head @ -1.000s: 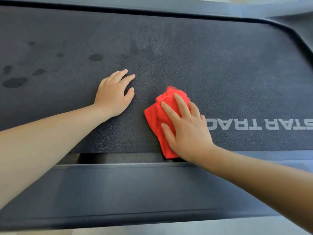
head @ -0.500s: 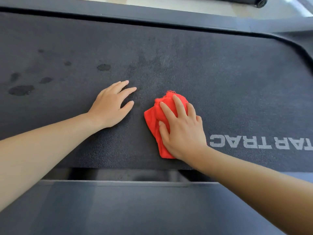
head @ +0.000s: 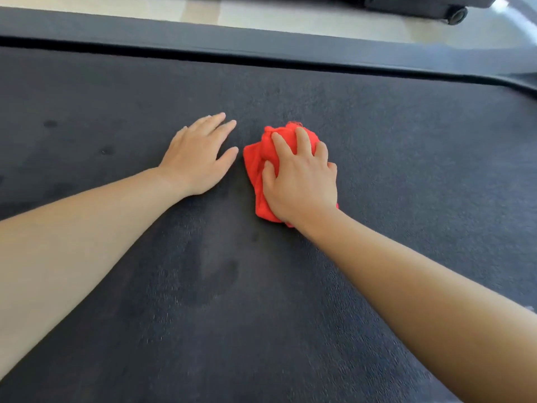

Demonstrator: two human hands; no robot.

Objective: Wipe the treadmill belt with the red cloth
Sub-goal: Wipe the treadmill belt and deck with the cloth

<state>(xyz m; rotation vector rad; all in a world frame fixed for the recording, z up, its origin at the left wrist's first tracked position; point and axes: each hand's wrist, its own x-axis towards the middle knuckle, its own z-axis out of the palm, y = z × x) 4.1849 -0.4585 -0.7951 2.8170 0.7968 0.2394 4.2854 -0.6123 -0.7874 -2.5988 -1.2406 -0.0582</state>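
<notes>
The dark textured treadmill belt [head: 406, 170] fills most of the head view. A bunched red cloth [head: 255, 161] lies on it near the middle. My right hand [head: 299, 181] sits on top of the cloth, its fingers bent over the bunch and its thumb dug into the fabric, gripping it against the belt. Just left of the cloth, my left hand [head: 197, 158] rests flat on the belt with straight fingers, apart from the cloth.
Small dark wet spots [head: 50, 123] mark the belt at far left, and a darker damp patch [head: 218, 271] lies between my forearms. The far side rail [head: 261, 45] borders the belt. Beyond it are pale floor [head: 319, 18] and a black wheeled object [head: 457, 16].
My right hand has pushed the cloth away from me across the belt, and the cloth has bunched up under its fingers. The view has shifted forward; the near rail and the lettering have left the frame.
</notes>
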